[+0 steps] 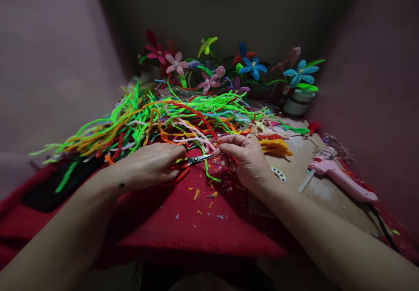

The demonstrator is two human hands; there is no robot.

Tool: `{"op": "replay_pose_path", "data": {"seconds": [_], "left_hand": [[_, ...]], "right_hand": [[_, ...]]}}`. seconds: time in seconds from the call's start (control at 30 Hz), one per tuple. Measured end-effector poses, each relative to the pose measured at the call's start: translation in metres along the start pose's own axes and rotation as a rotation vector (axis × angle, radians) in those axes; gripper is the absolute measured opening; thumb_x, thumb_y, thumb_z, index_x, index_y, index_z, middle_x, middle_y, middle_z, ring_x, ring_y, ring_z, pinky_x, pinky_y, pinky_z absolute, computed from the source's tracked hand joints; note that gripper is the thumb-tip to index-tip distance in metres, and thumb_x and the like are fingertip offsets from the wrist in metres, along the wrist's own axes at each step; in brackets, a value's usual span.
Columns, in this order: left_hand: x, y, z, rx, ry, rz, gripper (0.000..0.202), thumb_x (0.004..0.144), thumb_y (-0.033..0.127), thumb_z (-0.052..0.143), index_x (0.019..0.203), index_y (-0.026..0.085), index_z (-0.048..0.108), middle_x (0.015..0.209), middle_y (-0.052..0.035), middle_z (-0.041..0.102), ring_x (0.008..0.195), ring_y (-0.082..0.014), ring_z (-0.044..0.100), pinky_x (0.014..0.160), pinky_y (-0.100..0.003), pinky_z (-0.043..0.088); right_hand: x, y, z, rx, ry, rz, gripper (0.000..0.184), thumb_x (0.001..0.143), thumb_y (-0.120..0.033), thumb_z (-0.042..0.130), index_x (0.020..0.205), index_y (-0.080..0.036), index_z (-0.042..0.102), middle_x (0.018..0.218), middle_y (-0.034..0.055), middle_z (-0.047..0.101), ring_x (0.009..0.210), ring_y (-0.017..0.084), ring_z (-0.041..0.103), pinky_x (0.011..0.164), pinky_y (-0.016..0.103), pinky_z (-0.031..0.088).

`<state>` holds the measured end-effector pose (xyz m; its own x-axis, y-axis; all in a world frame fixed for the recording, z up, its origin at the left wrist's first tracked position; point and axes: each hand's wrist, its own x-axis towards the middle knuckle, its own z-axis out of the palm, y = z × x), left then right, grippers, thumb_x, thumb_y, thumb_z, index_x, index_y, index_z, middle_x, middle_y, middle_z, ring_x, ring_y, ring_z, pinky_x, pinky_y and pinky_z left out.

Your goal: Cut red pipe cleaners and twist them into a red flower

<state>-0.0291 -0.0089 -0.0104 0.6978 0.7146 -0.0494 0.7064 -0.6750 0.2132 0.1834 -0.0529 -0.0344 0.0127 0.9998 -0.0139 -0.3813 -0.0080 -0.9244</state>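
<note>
My left hand (153, 165) is closed around small scissors (199, 159), whose metal blades poke out to the right. My right hand (244, 155) pinches a red pipe cleaner (209, 129) just beyond the blade tips. That red strand runs up into a big tangled pile of pipe cleaners (147, 118) in green, orange, pink and red. A loose green piece (209, 173) lies between my hands on the red cloth (203, 225).
Finished pipe-cleaner flowers (229, 70) stand along the back, some in a white pot (297, 102). A pink glue gun (337, 175) lies on cardboard (304, 177) at the right. An orange bundle (276, 147) sits beside my right hand. Small clippings litter the cloth.
</note>
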Motion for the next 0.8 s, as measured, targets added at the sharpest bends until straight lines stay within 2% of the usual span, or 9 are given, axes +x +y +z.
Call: {"op": "replay_pose_path", "data": {"seconds": [0.17,0.27,0.33,0.47,0.57,0.67,0.8], "left_hand": [[0.002,0.003,0.006,0.046,0.1,-0.093,0.006,0.071,0.018,0.051,0.069,0.022,0.047,0.06,-0.0016,0.052,0.049,-0.0145,0.04,0.049,-0.029,0.021],[0.0,0.004,0.004,0.097,0.173,-0.162,0.011,0.07,0.019,0.054,0.08,0.021,0.049,0.064,-0.0027,0.055,0.052,-0.0161,0.045,0.05,-0.027,0.026],[-0.001,0.003,0.004,0.143,0.224,-0.184,0.017,0.075,0.023,0.053,0.092,0.019,0.052,0.068,-0.0051,0.059,0.057,-0.0187,0.05,0.052,-0.027,0.03],[-0.001,-0.003,0.01,0.177,0.238,-0.051,0.03,0.086,0.023,0.039,0.11,0.018,0.055,0.092,-0.0124,0.066,0.079,-0.025,0.061,0.065,-0.031,0.042],[0.0,-0.002,0.014,0.234,0.239,0.021,0.043,0.086,0.015,0.031,0.126,0.014,0.049,0.108,-0.0167,0.062,0.092,-0.027,0.06,0.075,-0.035,0.045],[0.001,0.006,0.015,0.342,0.273,0.026,0.048,0.084,0.01,0.03,0.129,0.009,0.047,0.105,-0.0187,0.061,0.091,-0.0283,0.059,0.075,-0.038,0.047],[0.001,0.015,0.015,0.47,0.326,0.032,0.046,0.084,0.008,0.033,0.128,0.008,0.048,0.096,-0.0169,0.062,0.087,-0.0278,0.059,0.074,-0.037,0.047]], "right_hand": [[0.0,-0.002,-0.001,0.002,0.036,-0.013,0.015,0.063,-0.02,0.066,0.075,-0.016,0.059,0.059,0.0017,0.068,0.039,0.007,0.049,0.036,0.017,0.03],[0.0,-0.005,0.001,0.009,0.071,-0.033,0.013,0.063,-0.018,0.065,0.074,-0.015,0.059,0.057,0.0008,0.067,0.039,0.006,0.048,0.038,0.018,0.032],[-0.001,-0.007,0.002,0.014,0.115,-0.035,0.013,0.062,-0.017,0.065,0.074,-0.016,0.059,0.056,-0.0003,0.066,0.039,0.006,0.048,0.039,0.018,0.032],[0.001,-0.009,0.001,0.023,0.173,-0.06,0.015,0.062,-0.017,0.065,0.075,-0.016,0.059,0.056,-0.0008,0.066,0.039,0.006,0.049,0.039,0.018,0.032],[0.003,-0.008,-0.001,0.055,0.156,-0.048,0.016,0.062,-0.018,0.065,0.076,-0.016,0.058,0.058,0.0004,0.067,0.039,0.006,0.049,0.038,0.017,0.03],[0.004,-0.007,-0.004,0.085,0.13,-0.006,0.016,0.063,-0.019,0.066,0.077,-0.016,0.059,0.058,0.0003,0.067,0.039,0.006,0.05,0.038,0.017,0.032],[0.004,-0.006,-0.004,0.101,0.116,0.024,0.015,0.063,-0.018,0.066,0.076,-0.015,0.06,0.057,0.0005,0.067,0.038,0.006,0.05,0.037,0.017,0.032]]}}
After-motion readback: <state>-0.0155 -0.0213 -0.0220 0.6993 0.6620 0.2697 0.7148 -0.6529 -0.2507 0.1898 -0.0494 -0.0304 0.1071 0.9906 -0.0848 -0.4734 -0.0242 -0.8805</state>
